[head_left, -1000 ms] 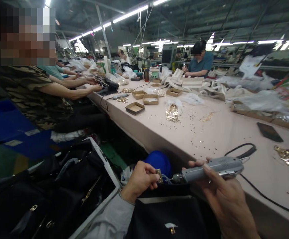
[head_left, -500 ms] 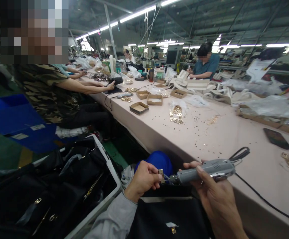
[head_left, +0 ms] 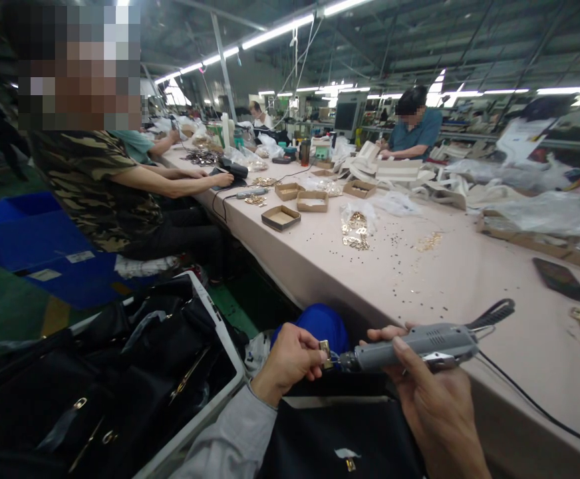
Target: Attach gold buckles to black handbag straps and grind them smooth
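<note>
Buckle (head_left: 325, 353), one small gold piece, sits pinched in the left hand (head_left: 290, 359), whose grip is closed on it just off the near edge of the worktop (head_left: 449, 279) and above a black bag (head_left: 340, 439). One grey driver (head_left: 410, 344) is held in the right hand (head_left: 432, 406), grip wrapped around its body, and its tip touches the buckle. Its black cord (head_left: 534, 409) runs over the worktop to the right. Between the hands and the three small boxes (head_left: 281, 217) farther along, the worktop is mostly bare, with only scattered gold bits (head_left: 354, 243). One phone (head_left: 562, 279) lies well apart on the right. To the left, one bin (head_left: 205, 299) of black bags stands close to the left arm. One person in a camouflage shirt (head_left: 95, 193) sits beyond it, hands on the worktop edge.
</note>
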Demonstrator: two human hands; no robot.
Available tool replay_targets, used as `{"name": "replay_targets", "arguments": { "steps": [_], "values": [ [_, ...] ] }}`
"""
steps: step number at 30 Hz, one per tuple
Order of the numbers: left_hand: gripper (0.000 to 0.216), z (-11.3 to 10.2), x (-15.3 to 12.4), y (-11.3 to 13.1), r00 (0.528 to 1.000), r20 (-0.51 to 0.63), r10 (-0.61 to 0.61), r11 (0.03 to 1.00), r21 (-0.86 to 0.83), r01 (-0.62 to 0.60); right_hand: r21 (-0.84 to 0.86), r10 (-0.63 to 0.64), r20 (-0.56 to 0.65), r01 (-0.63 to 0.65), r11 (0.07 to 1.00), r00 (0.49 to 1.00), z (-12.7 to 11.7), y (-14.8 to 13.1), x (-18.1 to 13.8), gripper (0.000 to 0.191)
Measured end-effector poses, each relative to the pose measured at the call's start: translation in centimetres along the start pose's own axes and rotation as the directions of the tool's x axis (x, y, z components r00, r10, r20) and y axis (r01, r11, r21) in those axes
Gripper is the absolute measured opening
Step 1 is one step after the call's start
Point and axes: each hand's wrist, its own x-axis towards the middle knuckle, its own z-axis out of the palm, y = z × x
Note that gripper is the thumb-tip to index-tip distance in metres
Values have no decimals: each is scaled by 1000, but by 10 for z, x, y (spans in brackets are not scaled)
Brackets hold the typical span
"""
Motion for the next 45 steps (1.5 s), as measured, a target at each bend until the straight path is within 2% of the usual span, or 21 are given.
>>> {"name": "replay_targets", "arguments": {
  "steps": [6, 21, 34, 38, 42, 45],
  "values": [
    [19, -1, 1, 1, 999, 29, -17, 1000, -1, 17, -20, -34, 16, 34, 999, 999, 0, 1, -6, 56],
    [14, 0, 0, 3, 1000, -13, 18, 997, 82, -17, -12, -43, -5, 43, 999, 999, -3, 0, -8, 57],
    [18, -1, -1, 4, 1000, 21, 21, 999, 48, -22, -20, -37, 30, 38, 999, 999, -4, 4, -6, 57],
    [17, -1, -1, 3, 999, 26, 25, 998, 50, -27, -114, -100, 80, 109, 987, 992, -6, 8, -6, 51],
    [15, -2, 0, 2, 999, 30, 29, 997, 67, -31, -287, -192, 135, 224, 932, 972, -1, 4, -10, 43],
    [12, -2, 0, 2, 999, 22, 29, 997, 75, -31, -308, -219, 178, 266, 913, 959, 4, 0, -14, 44]
  ]
}}
